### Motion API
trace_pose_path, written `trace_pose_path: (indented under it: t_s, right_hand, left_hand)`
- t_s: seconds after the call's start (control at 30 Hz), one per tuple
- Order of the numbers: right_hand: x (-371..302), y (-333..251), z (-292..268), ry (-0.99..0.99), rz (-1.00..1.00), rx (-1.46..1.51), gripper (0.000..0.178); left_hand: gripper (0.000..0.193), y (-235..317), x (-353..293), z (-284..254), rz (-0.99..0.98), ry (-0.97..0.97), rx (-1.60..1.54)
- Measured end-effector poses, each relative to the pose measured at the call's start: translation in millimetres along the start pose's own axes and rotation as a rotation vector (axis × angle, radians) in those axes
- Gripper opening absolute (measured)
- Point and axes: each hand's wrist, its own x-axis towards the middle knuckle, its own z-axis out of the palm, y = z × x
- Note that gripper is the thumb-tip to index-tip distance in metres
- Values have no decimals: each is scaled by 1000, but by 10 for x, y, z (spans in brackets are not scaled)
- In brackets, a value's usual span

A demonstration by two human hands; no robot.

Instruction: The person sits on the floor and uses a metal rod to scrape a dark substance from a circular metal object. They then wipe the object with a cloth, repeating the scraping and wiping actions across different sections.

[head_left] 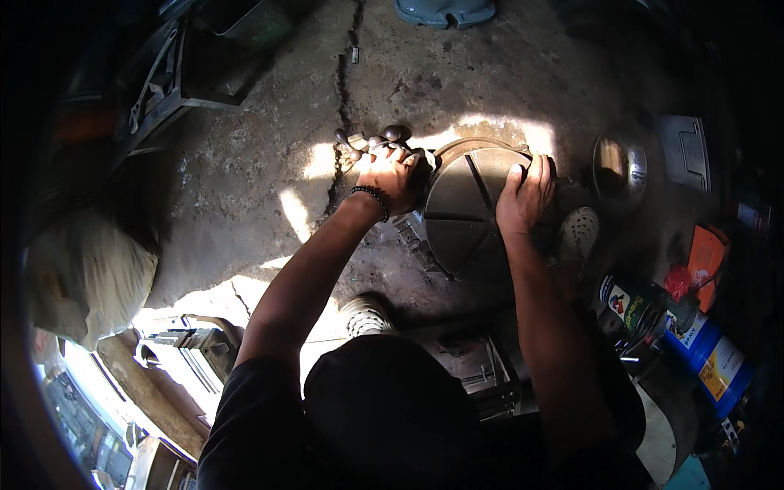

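A heavy round rotary table with slots across its dark metal face rests on the floor in front of me. Ball-ended handles stick out at its far left side. My left hand, with a beaded bracelet on the wrist, is closed over the handle end of the table; its fingertips are partly hidden. On the opposite side, my right hand grips the right rim, thumb on the top face and fingers over the edge. The underside of the table is hidden.
My shoes stand close to the table. A round metal disc lies to the right, near a grey metal case. Blue container and bottles stand at lower right. A metal frame is at upper left, a pale sack at left.
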Motion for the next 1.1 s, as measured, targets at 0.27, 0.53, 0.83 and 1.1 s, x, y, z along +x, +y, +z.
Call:
trace_pose_path:
  t_s: [0.27, 0.53, 0.83, 1.1]
  right_hand:
    - [9, 14, -61, -7, 51, 76, 56]
    - [36, 63, -88, 26, -3, 130, 55]
    - [2, 139, -37, 85, -53, 180, 53]
    - [30, 102, -34, 121, -82, 207, 48]
  left_hand:
    - [47, 150, 220, -51, -192, -141, 1]
    - [21, 199, 188, 213, -124, 250, -61]
    - [19, 150, 322, 328, -114, 351, -256]
    - [31, 223, 600, -13, -87, 175, -247]
